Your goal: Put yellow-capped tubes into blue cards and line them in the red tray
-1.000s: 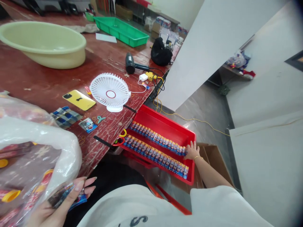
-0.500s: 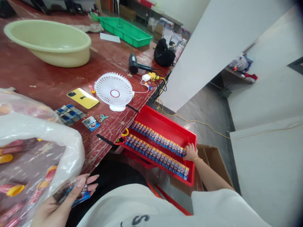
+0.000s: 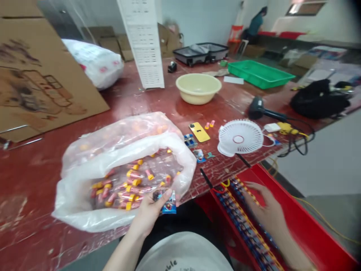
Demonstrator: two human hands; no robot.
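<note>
I am seeing my left hand (image 3: 150,210) pinching a small, light, glossy blue packet (image 3: 168,206) at the clear plastic bag's (image 3: 84,210) mouth; it looks slippery, best gripped by its flat edges. My right hand (image 3: 266,210) is resting open-fingered on the packet rows (image 3: 248,233) in the red plastic tray (image 3: 310,233).

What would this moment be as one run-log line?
left hand: holds small blue packet at plastic bag mouth | right hand: flat on tube rows in red tray | table: fan, yellow phone
</note>
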